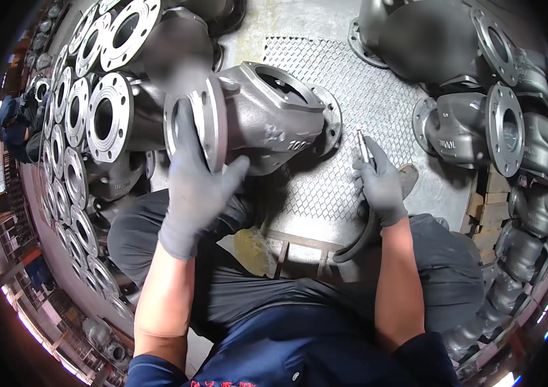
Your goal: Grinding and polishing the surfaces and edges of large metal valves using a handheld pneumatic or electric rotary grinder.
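Note:
A grey cast-metal valve body with round drilled end flanges and a wide opening on top lies in front of me, left of centre. My gloved left hand is at its near-left flange, fingers stretched over the flange face and thumb on the other side of the rim. My gloved right hand is closed round a slim, pen-shaped metal hand tool, its tip pointing up and away from me. A dark hose runs below that hand. The tool tip is apart from the valve body.
A diamond-patterned metal plate covers the work surface. Flanged castings are stacked at left; more valve bodies stand at right, beside wooden blocks. Blurred patches hide parts at the top. Another person is at far left.

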`<state>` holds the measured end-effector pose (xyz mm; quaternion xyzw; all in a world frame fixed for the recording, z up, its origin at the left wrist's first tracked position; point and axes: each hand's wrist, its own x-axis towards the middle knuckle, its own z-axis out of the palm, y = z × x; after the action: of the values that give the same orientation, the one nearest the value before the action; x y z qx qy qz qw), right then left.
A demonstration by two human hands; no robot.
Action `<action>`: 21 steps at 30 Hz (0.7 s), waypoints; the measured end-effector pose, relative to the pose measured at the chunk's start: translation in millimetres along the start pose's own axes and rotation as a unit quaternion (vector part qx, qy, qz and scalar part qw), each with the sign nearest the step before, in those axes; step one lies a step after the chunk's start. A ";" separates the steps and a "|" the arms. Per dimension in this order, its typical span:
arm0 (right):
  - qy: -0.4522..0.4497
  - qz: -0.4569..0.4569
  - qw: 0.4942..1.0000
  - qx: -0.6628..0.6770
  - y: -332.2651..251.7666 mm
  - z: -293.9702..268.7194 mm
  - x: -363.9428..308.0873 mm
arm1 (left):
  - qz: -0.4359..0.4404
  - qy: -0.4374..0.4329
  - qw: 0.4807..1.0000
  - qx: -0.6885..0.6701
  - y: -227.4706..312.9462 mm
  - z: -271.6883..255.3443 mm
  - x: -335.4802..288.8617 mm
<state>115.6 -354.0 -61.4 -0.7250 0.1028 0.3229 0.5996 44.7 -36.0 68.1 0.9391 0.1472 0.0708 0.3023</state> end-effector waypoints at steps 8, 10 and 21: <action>0.053 0.005 0.998 -0.039 -15.0 -0.8 -40.1 | 0.059 -0.009 0.994 0.088 -14.6 30.2 -46.5; 0.039 0.014 0.998 -0.050 -11.2 0.0 -52.0 | 0.042 -0.016 0.995 0.094 -11.0 26.3 -49.8; -0.007 -0.090 0.979 -0.180 32.8 4.2 -45.8 | -0.094 -0.010 0.995 0.010 7.8 -18.3 -44.1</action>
<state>61.3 -369.5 -60.9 -0.8253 -0.0271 0.2859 0.4863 0.7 -46.0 85.5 0.9246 0.2328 0.0313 0.2999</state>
